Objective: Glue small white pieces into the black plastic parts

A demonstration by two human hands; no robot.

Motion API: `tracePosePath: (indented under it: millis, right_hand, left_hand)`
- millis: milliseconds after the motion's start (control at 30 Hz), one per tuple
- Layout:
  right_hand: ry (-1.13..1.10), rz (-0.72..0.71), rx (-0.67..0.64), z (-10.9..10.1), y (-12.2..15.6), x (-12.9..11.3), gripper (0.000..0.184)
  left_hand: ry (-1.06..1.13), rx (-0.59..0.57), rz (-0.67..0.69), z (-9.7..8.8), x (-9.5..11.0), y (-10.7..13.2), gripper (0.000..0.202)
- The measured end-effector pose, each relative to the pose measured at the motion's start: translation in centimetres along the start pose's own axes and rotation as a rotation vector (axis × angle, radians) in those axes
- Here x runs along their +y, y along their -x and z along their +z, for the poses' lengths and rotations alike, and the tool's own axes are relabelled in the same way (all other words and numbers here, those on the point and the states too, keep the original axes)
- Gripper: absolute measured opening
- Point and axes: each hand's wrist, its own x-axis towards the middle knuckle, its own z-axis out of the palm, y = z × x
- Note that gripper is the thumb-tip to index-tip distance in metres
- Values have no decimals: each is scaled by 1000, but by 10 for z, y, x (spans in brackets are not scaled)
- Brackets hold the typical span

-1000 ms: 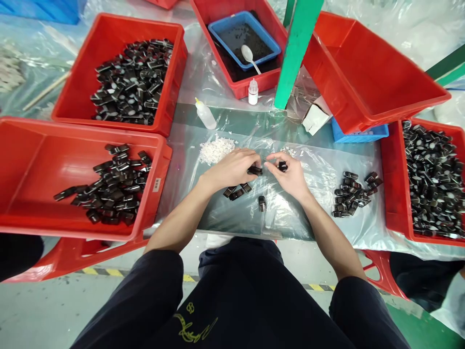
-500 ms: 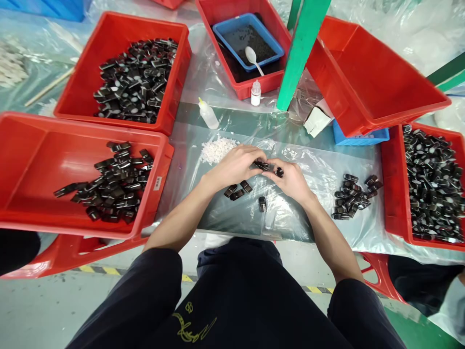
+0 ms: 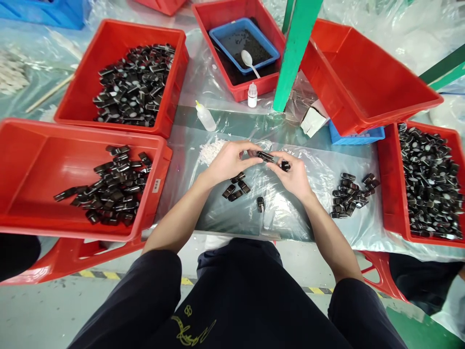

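My left hand (image 3: 232,159) is closed, its thumb and fingertips pinching one end of a small glossy black plastic piece (image 3: 265,156) just above the table. At the other end, the fingertips of my right hand (image 3: 293,173) grip the same piece. A second black piece (image 3: 285,166) is tucked in the curled fingers of my right hand. Several similar black pieces (image 3: 235,195) lie below my left hand, and a single one (image 3: 260,204) lies apart nearer the front edge. Partly behind my left hand is a heap of small white bits (image 3: 209,151).
Red bins of black pieces stand at the left (image 3: 43,165), upper left (image 3: 109,29) and right (image 3: 392,194). A loose pile of pieces (image 3: 350,194) lies by the right bin. Behind are a squeeze bottle (image 3: 206,118), a small bottle (image 3: 252,95), a white box (image 3: 313,121) and a green post (image 3: 296,58).
My hands have drawn slightly apart, showing more of the black piece between them. Another black piece now shows on the table under my left hand. The view has shifted a little.
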Motion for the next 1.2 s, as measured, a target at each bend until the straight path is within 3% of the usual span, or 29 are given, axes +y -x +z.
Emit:
tracePosePath:
  millis: [300, 467, 567, 700, 867, 1033, 1200]
  right_hand:
    - [106, -20, -54, -1, 1, -4, 29]
    - [55, -11, -28, -3, -2, -1, 31]
    - [22, -18, 78, -15, -9, 4, 33]
    - [-27, -24, 354, -36, -22, 16, 35]
    - [-76, -35, 507, -49, -35, 31, 37]
    - [-138, 10, 467, -47, -35, 33, 40]
    - [-130, 25, 446, -48, -35, 34, 41]
  left_hand:
    - [-130, -1, 112, 8, 0, 4, 38]
    - [-124, -5, 85, 11, 2, 4, 43]
    - [-120, 40, 62, 12, 0, 2, 41]
    - [-137, 91, 52, 16, 1, -7, 30]
    - [-291, -54, 81, 32, 13, -30, 21]
    - [-500, -180, 143, 56, 13, -55, 23]
    - [-620, -205, 178, 68, 3, -67, 29]
